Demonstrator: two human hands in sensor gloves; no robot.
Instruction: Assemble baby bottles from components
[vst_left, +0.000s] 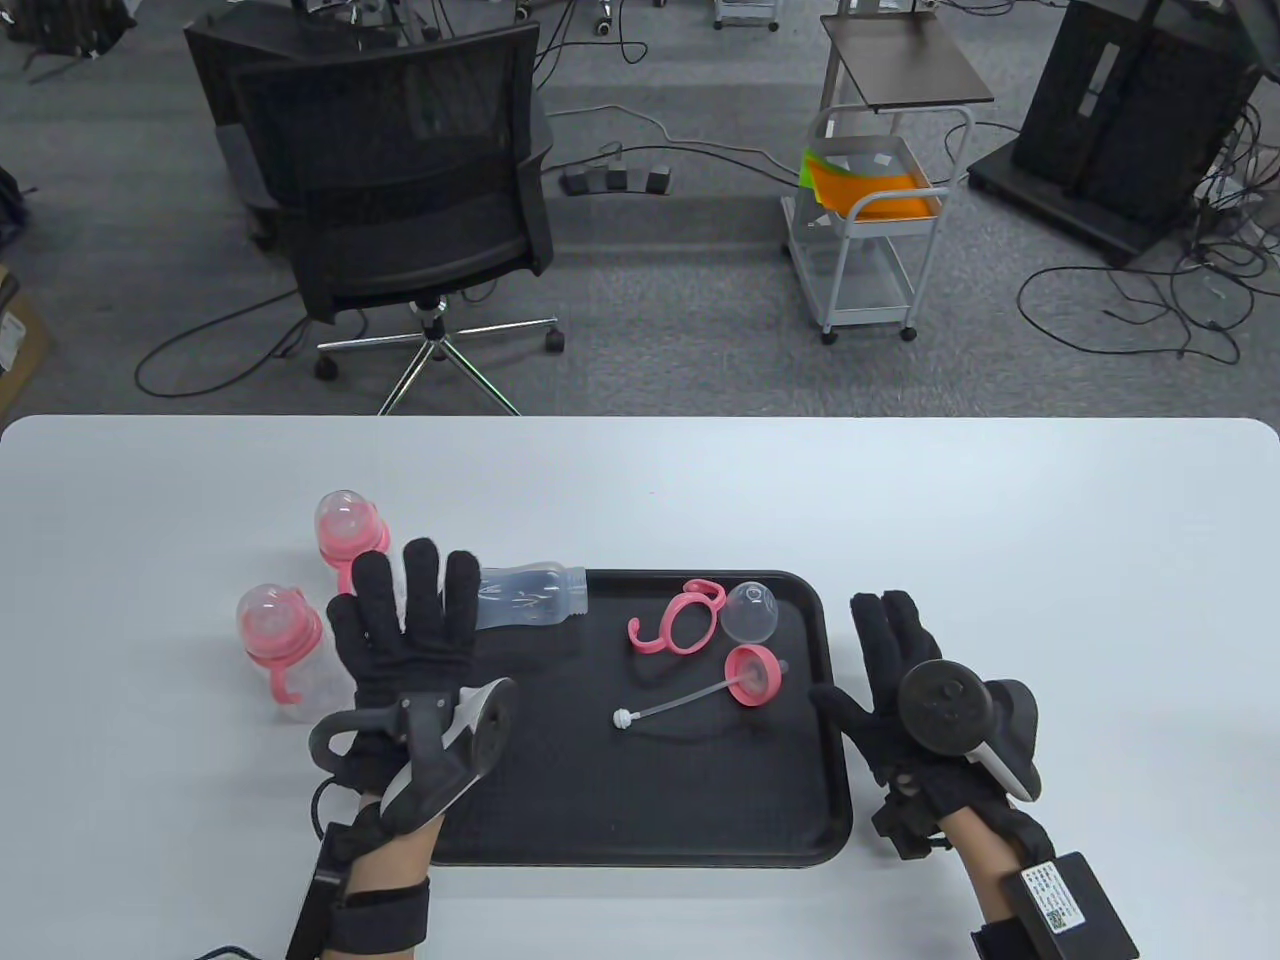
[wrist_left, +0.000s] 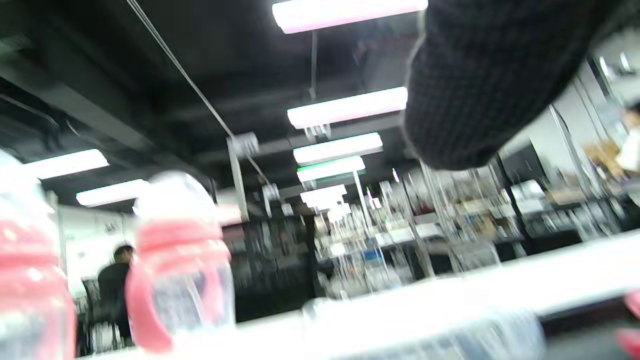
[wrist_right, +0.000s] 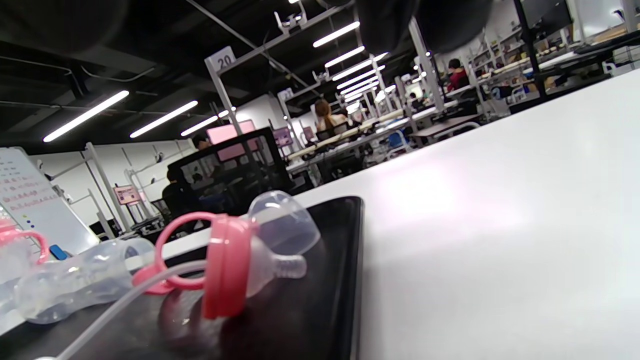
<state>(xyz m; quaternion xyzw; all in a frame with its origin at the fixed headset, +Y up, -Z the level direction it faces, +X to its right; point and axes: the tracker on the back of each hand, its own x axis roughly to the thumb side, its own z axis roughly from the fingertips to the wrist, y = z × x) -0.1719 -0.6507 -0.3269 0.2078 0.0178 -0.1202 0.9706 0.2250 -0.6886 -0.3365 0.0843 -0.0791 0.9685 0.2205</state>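
**A:** So where are we at? We see the black tray (vst_left: 640, 800) sitting on the white desk (vst_left: 1050, 520), and that's pretty much our landmark for everything.

**B:** Yep. On the tray we've got the pink handle ring (vst_left: 678, 618) toward its far edge, the clear dome cap (vst_left: 752, 612) just beside it on the right, and nearer to us the pink collar with nipple (vst_left: 752, 676), lying on its side with the straw (vst_left: 668, 706) running off to its left. From the right wrist view the collar (wrist_right: 227, 265) sits in front of the cap (wrist_right: 285, 220).

**A:** And the empty clear bottle (vst_left: 530, 594)?

**B:** Lying on its side across the tray's far left corner, neck end over the tray, body end running under our left hand (vst_left: 405, 640).

**A:** Is that hand grabbing it?

**B:** Doesn't look like it. Fingers (vst_left: 422, 580) are spread out straight, nothing clenched, palm hovering over the tray's left edge. Whether it actually touches the bottle, we can't tell.

**A:** Right hand (vst_left: 900, 690)?

**B:** Just off the tray's right edge, lying flat over the desk, fingers straight and together, thumb reaching toward the tray rim. Holding nothing.

**A:** Finished ones?

**B:** Two assembled bottles standing left of the tray: far one (vst_left: 348, 528) and near one (vst_left: 280, 635), both with pink collars and clear caps. The left wrist view is blurry, but we make them out there too.
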